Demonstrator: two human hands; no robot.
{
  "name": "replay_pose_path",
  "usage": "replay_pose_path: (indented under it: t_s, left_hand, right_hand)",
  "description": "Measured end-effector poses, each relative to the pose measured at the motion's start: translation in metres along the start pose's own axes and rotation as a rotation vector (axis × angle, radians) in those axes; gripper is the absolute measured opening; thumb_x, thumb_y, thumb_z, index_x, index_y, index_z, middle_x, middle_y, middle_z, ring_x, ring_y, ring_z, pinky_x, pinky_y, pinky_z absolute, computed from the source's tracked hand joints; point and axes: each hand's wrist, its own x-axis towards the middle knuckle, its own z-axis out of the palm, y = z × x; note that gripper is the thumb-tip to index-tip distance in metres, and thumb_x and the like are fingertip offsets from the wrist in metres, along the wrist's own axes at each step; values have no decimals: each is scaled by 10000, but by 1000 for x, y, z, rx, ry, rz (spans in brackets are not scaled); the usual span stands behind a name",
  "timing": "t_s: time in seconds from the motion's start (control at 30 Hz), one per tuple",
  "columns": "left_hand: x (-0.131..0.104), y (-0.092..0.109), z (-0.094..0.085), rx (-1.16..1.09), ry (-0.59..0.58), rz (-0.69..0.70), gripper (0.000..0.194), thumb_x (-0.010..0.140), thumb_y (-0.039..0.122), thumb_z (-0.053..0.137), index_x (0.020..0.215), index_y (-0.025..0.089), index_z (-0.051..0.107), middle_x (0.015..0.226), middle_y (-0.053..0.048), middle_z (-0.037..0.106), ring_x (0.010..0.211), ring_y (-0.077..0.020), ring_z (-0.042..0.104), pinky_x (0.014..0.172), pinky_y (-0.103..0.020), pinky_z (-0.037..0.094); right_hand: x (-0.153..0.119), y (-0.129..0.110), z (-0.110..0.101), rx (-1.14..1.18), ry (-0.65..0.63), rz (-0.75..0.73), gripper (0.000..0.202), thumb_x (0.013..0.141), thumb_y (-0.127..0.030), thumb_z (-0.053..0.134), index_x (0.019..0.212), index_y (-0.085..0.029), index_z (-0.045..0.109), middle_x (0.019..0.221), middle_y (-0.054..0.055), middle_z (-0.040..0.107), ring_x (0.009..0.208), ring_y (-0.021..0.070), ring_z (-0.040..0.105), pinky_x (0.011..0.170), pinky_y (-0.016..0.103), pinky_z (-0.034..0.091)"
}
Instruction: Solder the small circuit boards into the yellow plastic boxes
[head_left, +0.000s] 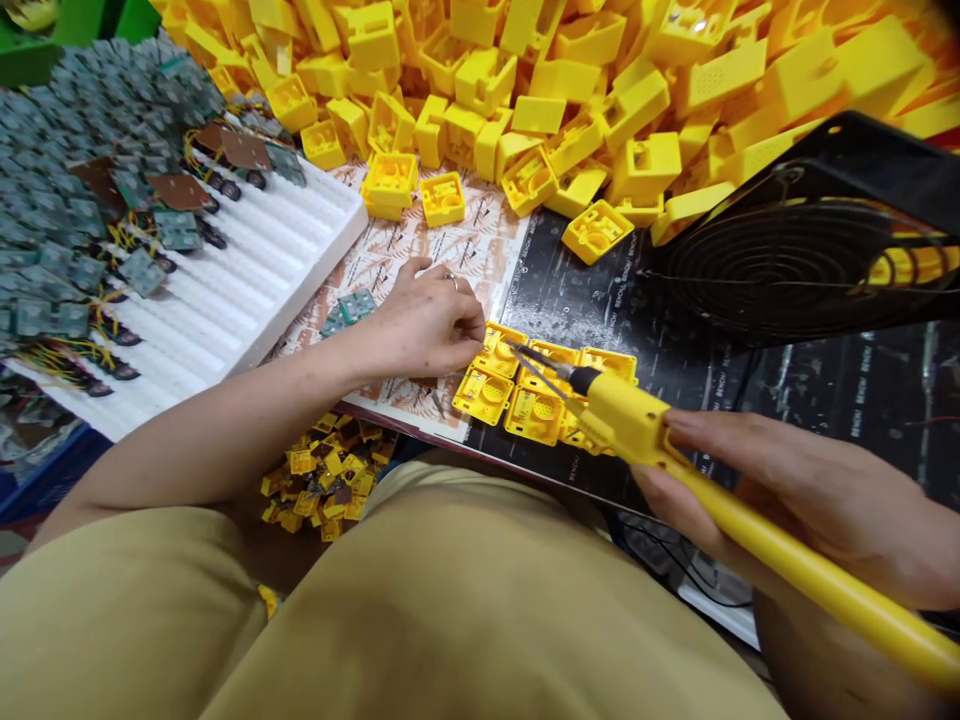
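Note:
Several open yellow housings [535, 413] stand side by side in two rows near the table's front edge. My left hand [442, 318] is closed at the upper left housing, its fingertips pinched at the rim; what they hold, if anything, is hidden. A yellow soldering iron [637, 415] with a dark collar and thin tip lies in my right hand [780, 490], the fingers wrapped round its body. The iron's tip points left, over the upper left housing, close to my left fingertips. Small green circuit boards [349, 312] lie on the table behind my left wrist.
A heap of yellow housings [480, 80] spans the back. At left, a white foam tray [300, 250] bears many green boards with wires and small round parts. A black fan [795, 240] stands at right. Below the table edge lie more small yellow pieces [330, 475].

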Motion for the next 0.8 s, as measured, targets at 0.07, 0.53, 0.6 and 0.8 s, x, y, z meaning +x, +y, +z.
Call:
replay_pose_path:
  t_s: [0.07, 0.53, 0.6, 0.8]
  left_hand:
    - [-1, 2, 1, 37, 4, 4, 131, 790, 246, 577, 749, 184, 685, 819, -16, 691, 948, -211, 571, 1100, -530, 243]
    - [1, 6, 5, 161, -2, 14, 171, 768, 265, 542, 719, 188, 687, 796, -28, 707, 913, -215, 582, 1082, -490, 263]
    - [2, 7, 5, 182, 7, 18, 177, 760, 269, 538, 709, 192, 688, 782, -30, 709, 897, -215, 586, 1068, -480, 277]
    - [3, 8, 3, 212, -27, 32, 204, 759, 281, 521, 733, 187, 701, 786, -44, 719, 850, -213, 593, 999, -438, 341]
  right_hand:
    - [5, -5, 0, 56, -60, -95, 276, 857, -200, 675, 1107, -269, 582, 840, -6, 719, 740, 144, 700, 675, 257, 592]
    - [33, -10, 6, -62, -55, -442, 169, 794, -180, 756, 864, -185, 602, 738, 22, 715, 684, 144, 702, 649, 251, 620]
    - [33, -11, 1, -64, -56, -430, 156, 807, -199, 747, 854, -202, 598, 734, 12, 715, 664, 135, 695, 639, 241, 617]
    - [16, -1, -12, -76, -45, -228, 84, 862, -217, 681, 898, -201, 606, 772, 27, 702, 656, 109, 682, 552, 168, 555]
